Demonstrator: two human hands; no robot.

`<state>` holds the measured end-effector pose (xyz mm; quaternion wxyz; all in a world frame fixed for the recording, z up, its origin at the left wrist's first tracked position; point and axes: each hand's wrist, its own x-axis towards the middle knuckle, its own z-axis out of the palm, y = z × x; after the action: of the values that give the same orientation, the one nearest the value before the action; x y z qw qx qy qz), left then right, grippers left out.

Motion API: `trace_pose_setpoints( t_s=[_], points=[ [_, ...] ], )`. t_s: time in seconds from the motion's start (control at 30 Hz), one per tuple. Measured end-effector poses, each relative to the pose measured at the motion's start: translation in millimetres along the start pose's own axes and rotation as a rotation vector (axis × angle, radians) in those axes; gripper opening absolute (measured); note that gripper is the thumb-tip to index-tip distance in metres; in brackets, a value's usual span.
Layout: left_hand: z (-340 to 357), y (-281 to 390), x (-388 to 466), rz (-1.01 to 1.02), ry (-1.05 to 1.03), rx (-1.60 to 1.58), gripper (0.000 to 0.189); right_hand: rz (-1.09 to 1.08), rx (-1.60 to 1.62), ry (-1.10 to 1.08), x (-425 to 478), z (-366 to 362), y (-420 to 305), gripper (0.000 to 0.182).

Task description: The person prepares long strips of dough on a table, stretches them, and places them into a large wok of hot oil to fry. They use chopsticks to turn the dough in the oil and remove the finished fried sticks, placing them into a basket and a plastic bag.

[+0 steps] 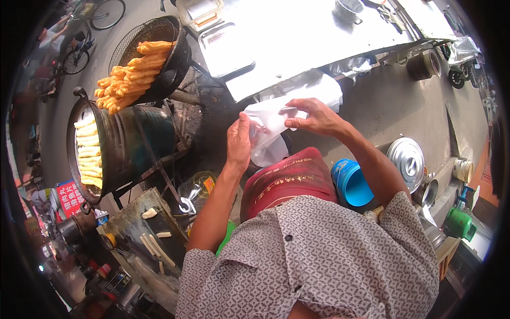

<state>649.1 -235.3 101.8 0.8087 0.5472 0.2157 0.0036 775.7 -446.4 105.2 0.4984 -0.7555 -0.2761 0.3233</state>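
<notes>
A thin white translucent plastic bag (267, 119) is held between both hands, in front of the edge of a bright white table (279, 44). My left hand (239, 143) grips the bag's left side, its thumb up along the rim. My right hand (312, 115) pinches the bag's upper right part between thumb and fingers. More white plastic bags (326, 89) hang at the table's edge, just behind my right hand. To the left, golden fried dough sticks (131, 75) lie piled in a wire mesh basket (123, 44). Below them, paler dough sticks (89, 151) lie in a round pan on a metal drum (135, 131).
A floured work board (131, 223) with raw dough strips (157, 249) stands at lower left. A blue bucket (352, 183) and round metal lids (405, 163) sit at right. A metal tray (227, 50) and a metal pot (348, 11) stand on the table. People ride bicycles (76, 60) at upper left.
</notes>
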Motion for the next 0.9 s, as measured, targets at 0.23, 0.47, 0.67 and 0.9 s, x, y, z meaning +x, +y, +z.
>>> trace_pose_setpoints(
  t_s=[0.23, 0.47, 0.67, 0.9],
  points=[
    [-49.4, 19.4, -13.4, 0.460, -0.149, 0.442, 0.023, -0.069, -0.108, -0.008, 0.0, 39.0, -56.8, 0.023],
    [-67.0, 22.8, -20.6, 0.299, 0.385, 0.521, 0.011, -0.074, -0.008, -0.084, 14.2, 80.0, -82.7, 0.038],
    [-58.5, 43.7, -78.5, 0.048, 0.259, 0.330, 0.025, -0.042, -0.149, 0.074, 25.0, 125.3, -76.8, 0.027],
    [-76.2, -6.8, -59.9, -0.130, 0.189, -0.795, 0.006, -0.035, -0.043, -0.056, 49.1, 134.1, -82.4, 0.023]
  ],
)
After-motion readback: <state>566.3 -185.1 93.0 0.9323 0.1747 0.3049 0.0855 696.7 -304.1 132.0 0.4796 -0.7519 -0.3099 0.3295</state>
